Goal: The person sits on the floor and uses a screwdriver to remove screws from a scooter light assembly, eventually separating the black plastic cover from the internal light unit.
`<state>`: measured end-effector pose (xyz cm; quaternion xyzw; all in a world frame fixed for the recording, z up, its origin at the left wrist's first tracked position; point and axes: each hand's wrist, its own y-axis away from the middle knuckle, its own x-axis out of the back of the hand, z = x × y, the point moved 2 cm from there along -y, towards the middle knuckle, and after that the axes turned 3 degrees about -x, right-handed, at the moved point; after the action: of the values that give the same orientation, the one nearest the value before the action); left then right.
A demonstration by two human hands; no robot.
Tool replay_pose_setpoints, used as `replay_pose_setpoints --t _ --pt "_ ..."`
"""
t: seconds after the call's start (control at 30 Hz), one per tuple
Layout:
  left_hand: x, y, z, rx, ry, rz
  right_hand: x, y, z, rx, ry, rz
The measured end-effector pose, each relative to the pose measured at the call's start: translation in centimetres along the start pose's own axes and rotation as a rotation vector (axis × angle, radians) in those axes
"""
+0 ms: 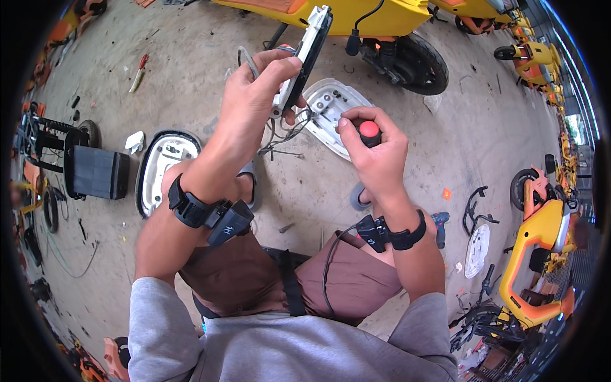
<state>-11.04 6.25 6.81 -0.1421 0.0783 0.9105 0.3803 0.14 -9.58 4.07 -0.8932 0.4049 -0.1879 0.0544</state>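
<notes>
My left hand (pixel 258 79) is raised ahead of me, closed around a long, narrow white-and-black panel (pixel 312 48) held on edge. A grey cable (pixel 242 54) loops up beside the fingers, and dark wires (pixel 283 137) dangle below the panel. To its right, my right hand (pixel 379 149) grips a black tool handle with a round red end (pixel 369 132). That handle points its end up at me, so the rest of the tool is hidden. Beneath and between both hands, a white oval shell (pixel 328 130) lies on the floor with small dark parts in it.
A second white shell with a black rim (pixel 143 181) lies by my left leg. Further left are a black box on a frame (pixel 98 172) and a red-handled tool (pixel 139 73). A yellow scooter (pixel 382 19) stands ahead. A drill (pixel 439 223) and a yellow scooter body (pixel 528 267) are right.
</notes>
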Motion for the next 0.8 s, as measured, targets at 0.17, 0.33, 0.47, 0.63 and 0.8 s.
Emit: replay_pose_setpoints --t 0.17,0.33,0.47,0.63,0.8 --pt "0.8 -0.2 0.7 -0.091 0.005 0.051 1.3 -0.2 2.2 -0.196 -0.007 0.004" --pt "1.4 -0.2 0.3 0.217 0.261 -0.150 2.3 -0.1 0.7 -0.115 -0.232 0.123" --pt "1.8 -0.1 0.5 0.236 0.457 -0.225 3.9 0.3 -1.6 0.000 -0.035 0.126" --pt "1.9 -0.4 0.3 0.228 0.503 -0.217 6.3 -0.1 -1.9 -0.106 -0.285 0.373" --pt "1.5 -0.5 0.1 0.233 0.460 -0.179 6.9 -0.3 -2.0 -0.306 -0.761 0.574"
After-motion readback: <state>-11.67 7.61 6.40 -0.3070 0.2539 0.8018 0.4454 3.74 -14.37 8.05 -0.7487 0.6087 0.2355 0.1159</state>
